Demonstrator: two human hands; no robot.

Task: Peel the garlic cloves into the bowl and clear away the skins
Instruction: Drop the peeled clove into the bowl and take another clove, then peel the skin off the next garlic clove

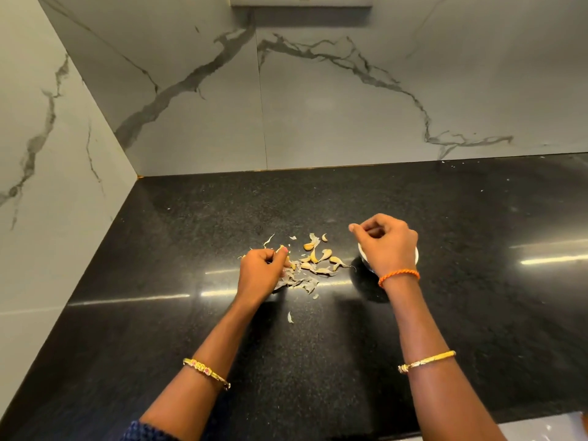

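left hand pinching a garlic clove left of bowl | right hand curled above bowl, contents untellable | skins left of bowl

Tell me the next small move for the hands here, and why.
Probably the right hand, curled over the white bowl and apparently holding nothing, should reach back to the garlic cloves on the black counter and take one. Several cloves lie unpeeled among loose skins, while the left hand is already working at the pile's edge.
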